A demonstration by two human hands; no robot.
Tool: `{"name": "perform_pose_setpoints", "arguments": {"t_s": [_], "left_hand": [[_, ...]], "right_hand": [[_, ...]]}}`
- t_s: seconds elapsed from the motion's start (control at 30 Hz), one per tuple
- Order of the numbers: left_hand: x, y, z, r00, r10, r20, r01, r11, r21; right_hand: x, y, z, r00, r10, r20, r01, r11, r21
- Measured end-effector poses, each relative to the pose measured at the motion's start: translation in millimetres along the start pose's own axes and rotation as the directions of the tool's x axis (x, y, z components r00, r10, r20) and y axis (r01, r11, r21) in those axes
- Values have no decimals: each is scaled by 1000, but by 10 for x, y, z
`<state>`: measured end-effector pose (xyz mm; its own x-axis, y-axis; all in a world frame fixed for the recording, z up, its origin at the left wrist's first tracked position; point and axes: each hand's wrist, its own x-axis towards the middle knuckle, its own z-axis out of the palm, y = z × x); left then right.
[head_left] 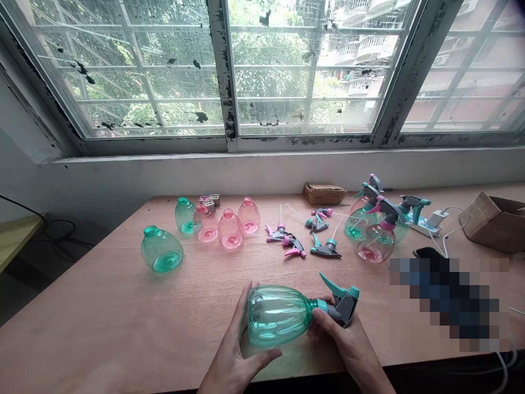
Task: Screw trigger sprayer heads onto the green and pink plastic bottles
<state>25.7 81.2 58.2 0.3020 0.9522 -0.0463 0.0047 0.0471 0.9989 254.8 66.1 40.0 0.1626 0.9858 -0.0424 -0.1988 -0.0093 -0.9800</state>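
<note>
Apparently partway: grasping a trigger-topped green plastic bottle (276,316) between left grip (234,350) and right grip (348,340), with headless pink plastic bottles (231,229) remaining at left.

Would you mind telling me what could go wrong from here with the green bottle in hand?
The held green bottle lies sideways, with the left hand cupped loosely about its base, so it might slip or twist.
The right hand grips around the neck, where the spray head could sit crooked.
The pink bottles stand close together; one knock might topple several.
</note>
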Motion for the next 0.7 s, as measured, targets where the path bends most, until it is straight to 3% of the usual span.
{"name": "perform_pose_setpoints", "arguments": {"t_s": [0.7], "left_hand": [[1,-42,-23,1000,-8,-5,8,1000,18]], "right_hand": [[14,32,-12,999,0,38,-2,999,43]]}}
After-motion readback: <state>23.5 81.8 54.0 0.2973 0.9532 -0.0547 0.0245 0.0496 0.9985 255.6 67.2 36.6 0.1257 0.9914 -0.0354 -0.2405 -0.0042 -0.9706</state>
